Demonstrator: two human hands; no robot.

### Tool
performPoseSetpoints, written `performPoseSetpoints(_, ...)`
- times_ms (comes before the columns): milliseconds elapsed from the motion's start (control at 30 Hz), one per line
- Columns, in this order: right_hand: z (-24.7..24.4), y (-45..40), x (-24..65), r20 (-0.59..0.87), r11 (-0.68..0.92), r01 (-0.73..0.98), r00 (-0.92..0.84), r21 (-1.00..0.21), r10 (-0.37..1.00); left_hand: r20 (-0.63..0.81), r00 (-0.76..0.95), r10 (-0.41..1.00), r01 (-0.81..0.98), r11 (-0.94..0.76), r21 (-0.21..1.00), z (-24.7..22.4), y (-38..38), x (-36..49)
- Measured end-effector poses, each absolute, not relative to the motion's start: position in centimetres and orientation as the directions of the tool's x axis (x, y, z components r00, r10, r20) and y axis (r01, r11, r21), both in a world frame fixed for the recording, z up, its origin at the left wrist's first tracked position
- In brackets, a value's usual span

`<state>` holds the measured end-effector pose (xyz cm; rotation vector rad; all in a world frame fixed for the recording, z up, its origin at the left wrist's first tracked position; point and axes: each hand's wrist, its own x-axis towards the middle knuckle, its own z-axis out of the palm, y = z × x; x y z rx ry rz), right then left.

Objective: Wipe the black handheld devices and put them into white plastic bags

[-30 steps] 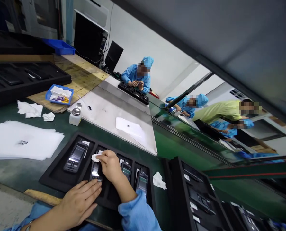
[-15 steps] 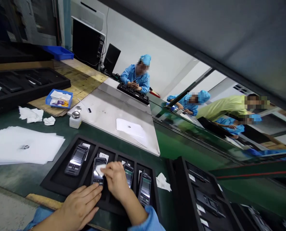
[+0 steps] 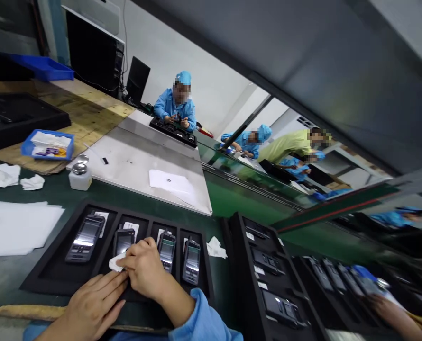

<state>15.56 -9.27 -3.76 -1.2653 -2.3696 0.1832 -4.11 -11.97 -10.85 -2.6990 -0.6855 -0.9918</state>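
Note:
A black foam tray [image 3: 50,271] with several compartments holds handheld devices, screens up. My right hand [image 3: 144,266] pinches a white wipe [image 3: 116,262] against the lower part of the second device [image 3: 124,239] from the left. Beside it my left hand [image 3: 94,303] lies with fingers extended, its fingertips at that device's lower end, which the hands and wipe hide. To the left sits another device [image 3: 85,238]; two more, a third [image 3: 167,250] and a fourth [image 3: 191,260], lie to the right of my right hand.
White sheets [image 3: 17,227] lie left of the tray, with a dispenser bottle [image 3: 80,176] and blue bin [image 3: 48,145] behind. A crumpled wipe [image 3: 216,247] and stacked foam trays [image 3: 237,279] stand right. Another person's hand [image 3: 392,312] reaches in at far right. Several people work beyond.
The view has swung to the right. My right hand and the wipe have moved down the second device, from its screen to its lower part. Another person's hand now shows at far right.

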Motion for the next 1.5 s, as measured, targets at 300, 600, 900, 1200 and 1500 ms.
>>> performPoseSetpoints(300, -1.7, -10.0, 27.2, 0.424, 0.143, 0.859, 0.091, -0.491, 0.901, 0.621, 0.752, 0.222, 0.357, -0.929, -0.100, -8.2, -13.2, -0.4)
performPoseSetpoints(600, -4.4, -13.6, 24.9, 0.326, 0.269, 0.908, -0.161, -0.320, 0.931, 0.546, 0.808, 0.222, 0.328, -0.939, -0.104, -9.4, -12.6, 6.1)
performPoseSetpoints(900, -3.2, -10.3, 25.1, 0.298, 0.190, 0.936, -0.098, -0.296, 0.949, 0.540, 0.812, 0.222, 0.331, -0.937, -0.112, -9.7, -12.5, 5.7)
performPoseSetpoints(1200, -3.9, -10.9, 27.0, 0.332, 0.138, 0.923, -0.011, -0.359, 0.943, 0.544, 0.809, 0.222, 0.314, -0.946, -0.081, -9.3, -12.5, 5.6)
performPoseSetpoints(1500, -5.0, -14.9, 26.9, 0.334, 0.209, 0.883, -0.063, -0.420, 0.941, 0.565, 0.803, 0.192, 0.326, -0.934, -0.147, -8.9, -12.6, 5.5)
